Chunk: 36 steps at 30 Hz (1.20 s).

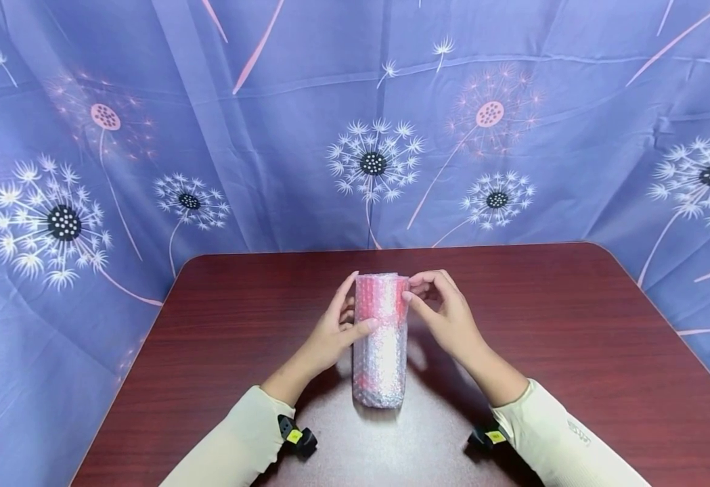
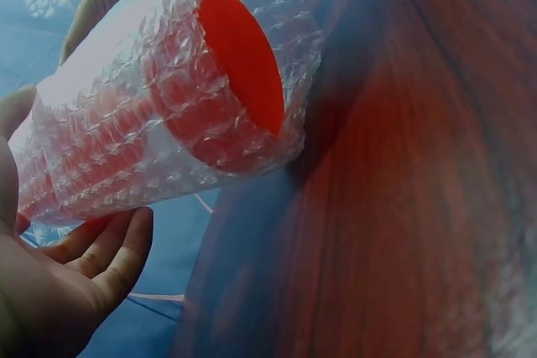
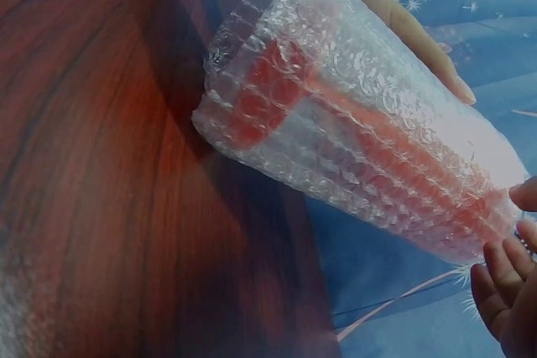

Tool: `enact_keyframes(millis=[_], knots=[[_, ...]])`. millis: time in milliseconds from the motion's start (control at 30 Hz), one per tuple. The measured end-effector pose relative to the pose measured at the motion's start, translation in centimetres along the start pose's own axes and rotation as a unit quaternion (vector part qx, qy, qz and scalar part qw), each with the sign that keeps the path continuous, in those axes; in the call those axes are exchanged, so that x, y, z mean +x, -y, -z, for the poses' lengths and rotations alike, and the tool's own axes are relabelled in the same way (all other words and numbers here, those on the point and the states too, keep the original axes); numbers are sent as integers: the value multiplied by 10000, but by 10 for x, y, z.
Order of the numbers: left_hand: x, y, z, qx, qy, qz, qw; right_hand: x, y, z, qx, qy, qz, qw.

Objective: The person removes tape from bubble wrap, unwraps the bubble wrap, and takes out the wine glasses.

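A long bundle of clear bubble wrap (image 1: 382,355) with a red object inside is held at the middle of the table. In the left wrist view a flat, round red end (image 2: 243,52) shows through the wrap's lower opening; the rest of the object is blurred by the bubbles. My left hand (image 1: 333,335) grips the bundle's left side, thumb across the front and fingers along the side and behind. At the upper right edge, my right hand (image 1: 449,314) pinches the bubble wrap between thumb and fingers. Whether the bundle's bottom touches the table cannot be told.
The dark red wooden table (image 1: 574,325) reaches back to a blue curtain (image 1: 281,169) printed with dandelions. Black wrist cameras (image 1: 298,436) with yellow labels are strapped under both pale sleeves (image 1: 564,433).
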State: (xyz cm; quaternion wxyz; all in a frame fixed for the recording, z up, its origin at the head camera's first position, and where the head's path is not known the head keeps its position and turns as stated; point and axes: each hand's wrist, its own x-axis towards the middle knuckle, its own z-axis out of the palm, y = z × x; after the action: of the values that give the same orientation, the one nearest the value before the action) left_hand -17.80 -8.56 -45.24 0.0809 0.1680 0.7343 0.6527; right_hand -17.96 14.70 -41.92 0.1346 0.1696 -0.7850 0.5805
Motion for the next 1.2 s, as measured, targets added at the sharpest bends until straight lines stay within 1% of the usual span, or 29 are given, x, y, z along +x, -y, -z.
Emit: enact_keyframes(millis=[133, 300, 500, 600, 867, 1000, 1200], knots=[[0, -1, 1, -114, -74, 7, 9999, 0, 1, 0, 93, 96, -177, 9998], [1, -1, 2, -268, -50, -57, 9996, 0, -1, -1, 109, 258, -356, 9990], [1, -2, 3, -207, -91, 3, 9997, 0, -2, 0, 21, 323, -534, 9980], [1, -2, 3, -203, -84, -25, 9998, 1, -3, 1, -58, 322, -603, 9976], [2, -2, 4, -145, -93, -91, 9998, 4, -2, 4, 30, 374, -757, 9964], [2, -2, 5, -154, -16, -151, 9998, 6, -2, 6, 156, 342, -888, 9953], [2, 0, 5, -200, 128, -224, 9995, 7, -4, 8, 702, 339, -1048, 9914]])
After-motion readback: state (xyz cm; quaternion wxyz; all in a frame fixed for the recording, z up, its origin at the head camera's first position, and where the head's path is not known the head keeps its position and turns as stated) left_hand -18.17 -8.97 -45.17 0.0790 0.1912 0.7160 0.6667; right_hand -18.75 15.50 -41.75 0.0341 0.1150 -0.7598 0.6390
